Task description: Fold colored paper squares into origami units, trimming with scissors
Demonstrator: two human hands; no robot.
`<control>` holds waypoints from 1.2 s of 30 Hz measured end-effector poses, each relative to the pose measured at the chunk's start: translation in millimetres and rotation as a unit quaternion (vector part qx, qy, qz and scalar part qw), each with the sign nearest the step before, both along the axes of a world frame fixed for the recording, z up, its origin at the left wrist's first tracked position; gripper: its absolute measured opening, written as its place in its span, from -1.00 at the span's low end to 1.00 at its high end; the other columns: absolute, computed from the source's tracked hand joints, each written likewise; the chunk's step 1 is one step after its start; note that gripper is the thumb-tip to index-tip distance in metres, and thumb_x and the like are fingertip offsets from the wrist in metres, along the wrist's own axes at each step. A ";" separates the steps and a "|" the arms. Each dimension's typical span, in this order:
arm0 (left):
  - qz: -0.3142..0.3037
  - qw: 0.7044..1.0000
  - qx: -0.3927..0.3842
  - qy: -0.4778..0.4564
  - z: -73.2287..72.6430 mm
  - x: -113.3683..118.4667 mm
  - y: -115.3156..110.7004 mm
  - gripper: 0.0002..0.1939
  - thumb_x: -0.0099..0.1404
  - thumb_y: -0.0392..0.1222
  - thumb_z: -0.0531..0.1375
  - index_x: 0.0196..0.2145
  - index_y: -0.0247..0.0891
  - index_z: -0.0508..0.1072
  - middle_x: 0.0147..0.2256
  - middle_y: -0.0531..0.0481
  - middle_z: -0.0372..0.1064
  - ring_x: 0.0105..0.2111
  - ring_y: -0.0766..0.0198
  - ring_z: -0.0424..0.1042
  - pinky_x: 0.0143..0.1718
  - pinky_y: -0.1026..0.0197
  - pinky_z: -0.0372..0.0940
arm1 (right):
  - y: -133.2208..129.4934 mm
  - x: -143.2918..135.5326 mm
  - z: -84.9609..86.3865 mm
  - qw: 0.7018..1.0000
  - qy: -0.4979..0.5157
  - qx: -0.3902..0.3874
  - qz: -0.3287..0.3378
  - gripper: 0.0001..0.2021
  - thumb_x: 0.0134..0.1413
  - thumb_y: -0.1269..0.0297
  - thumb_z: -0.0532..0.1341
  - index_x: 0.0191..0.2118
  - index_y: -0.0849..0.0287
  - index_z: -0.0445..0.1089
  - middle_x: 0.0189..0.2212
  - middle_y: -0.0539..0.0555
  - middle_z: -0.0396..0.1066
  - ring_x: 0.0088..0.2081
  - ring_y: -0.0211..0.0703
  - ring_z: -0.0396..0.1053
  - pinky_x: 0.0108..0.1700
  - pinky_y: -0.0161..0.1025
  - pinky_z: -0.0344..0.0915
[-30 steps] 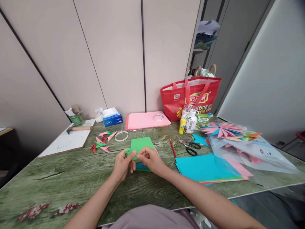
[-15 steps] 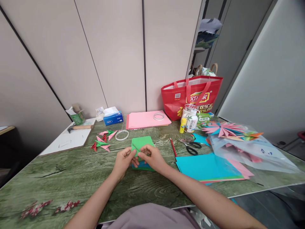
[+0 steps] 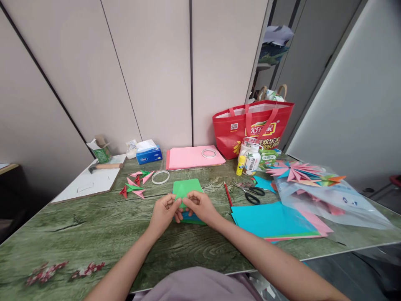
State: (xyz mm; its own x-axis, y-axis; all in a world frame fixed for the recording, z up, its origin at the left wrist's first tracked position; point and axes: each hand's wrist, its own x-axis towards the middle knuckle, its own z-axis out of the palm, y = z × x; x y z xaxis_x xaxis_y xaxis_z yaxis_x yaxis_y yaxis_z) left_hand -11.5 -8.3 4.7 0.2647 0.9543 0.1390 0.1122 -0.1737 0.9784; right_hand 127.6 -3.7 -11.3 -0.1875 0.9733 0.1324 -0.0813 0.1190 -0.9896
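Between my two hands is a small folded piece of green paper (image 3: 181, 193), pointed at its top. My left hand (image 3: 165, 211) pinches its left edge between thumb and fingers. On the opposite edge my right hand (image 3: 200, 207) is closed in a similar pinch. Beneath them lies a stack of square coloured paper (image 3: 194, 184), green on top with blue showing lower down; my hands cover part of it. Left of the hands sit several folded pink, red and green paper pieces (image 3: 134, 189) and a roll of tape (image 3: 160, 177).
Scissors (image 3: 252, 195) and a red pencil (image 3: 228, 194) lie to the right, behind blue paper sheets (image 3: 272, 219). A glue stick (image 3: 240, 165) stands near a red bag (image 3: 228, 136). Pink sheets (image 3: 188, 158), a tissue box (image 3: 149, 155) and a hammer (image 3: 108, 166) are farther back.
The green paper has turned between my fingers: its slanting dark edge no longer shows, and a point now faces upward. Both hands stay in nearly the same place.
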 end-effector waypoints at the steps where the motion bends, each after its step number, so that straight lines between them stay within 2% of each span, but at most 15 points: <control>1: -0.002 1.000 -0.001 -0.001 -0.3 0.0 0.3 -0.77 0.12 -0.06 0.12 -0.46 -0.32 0.28 -0.67 0.11 0.30 -0.74 0.36 0.32 -0.74 0.32 0.25 | 0.3 -0.2 -0.6 1.000 0.008 0.002 0.001 -0.68 -0.23 0.03 0.21 -0.51 0.20 0.17 -0.68 -0.12 0.23 -0.67 -0.37 0.21 -0.64 -0.40 0.17; 12: -0.046 0.998 -0.038 0.011 -0.4 2.6 -0.3 -0.74 0.14 -0.04 0.09 -0.52 -0.28 0.18 -0.66 0.10 0.31 -0.75 0.35 0.32 -0.79 0.33 0.21 | 5.5 2.2 -4.8 1.000 0.020 0.005 -0.020 -0.71 -0.26 0.10 0.23 -0.47 0.21 0.22 -0.65 -0.13 0.17 -0.63 -0.40 0.17 -0.64 -0.41 0.22; 22: -0.049 0.997 -0.063 -0.003 -0.5 2.5 -0.1 -0.69 0.08 -0.03 0.16 -0.60 -0.32 0.23 -0.69 0.07 0.29 -0.76 0.35 0.31 -0.78 0.33 0.21 | 3.9 3.2 -1.2 1.000 0.020 0.012 -0.017 -0.70 -0.26 0.11 0.23 -0.45 0.22 0.21 -0.65 -0.14 0.13 -0.63 -0.41 0.13 -0.62 -0.41 0.21; 27: -0.070 0.982 -0.149 -0.093 -0.4 0.8 0.9 -0.59 0.15 0.09 0.04 -0.55 -0.36 0.30 -0.62 -0.05 0.35 -0.71 0.33 0.34 -0.73 0.32 0.24 | 3.7 2.8 0.1 1.000 0.006 0.013 -0.024 -0.73 -0.26 0.12 0.21 -0.50 0.21 0.18 -0.69 -0.17 0.06 -0.67 -0.43 0.10 -0.65 -0.42 0.16; 30: -0.087 0.967 -0.203 -0.130 -0.8 -1.7 2.7 -0.62 0.16 0.06 0.05 -0.49 -0.38 0.32 -0.58 -0.07 0.38 -0.68 0.34 0.36 -0.70 0.34 0.25 | 3.6 2.7 0.9 1.000 0.002 0.012 -0.028 -0.72 -0.27 0.10 0.21 -0.51 0.20 0.17 -0.69 -0.16 0.07 -0.66 -0.41 0.12 -0.65 -0.42 0.14; 36: -0.098 0.957 -0.230 -0.146 -0.8 -3.0 4.3 -0.66 0.14 0.02 0.10 -0.49 -0.37 0.32 -0.59 -0.04 0.36 -0.69 0.36 0.35 -0.70 0.37 0.24 | 3.8 3.6 1.2 0.999 -0.002 0.023 -0.032 -0.70 -0.29 0.10 0.23 -0.49 0.20 0.19 -0.65 -0.13 0.12 -0.64 -0.41 0.12 -0.65 -0.42 0.15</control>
State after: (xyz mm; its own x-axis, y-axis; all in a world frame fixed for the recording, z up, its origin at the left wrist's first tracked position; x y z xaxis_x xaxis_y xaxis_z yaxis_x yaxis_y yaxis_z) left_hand -14.5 -4.0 3.9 0.4582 0.8686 -0.1888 -0.1680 0.2931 0.9412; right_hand 131.3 0.1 -10.1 -0.1264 0.9762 0.1760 -0.0677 0.1685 -0.9834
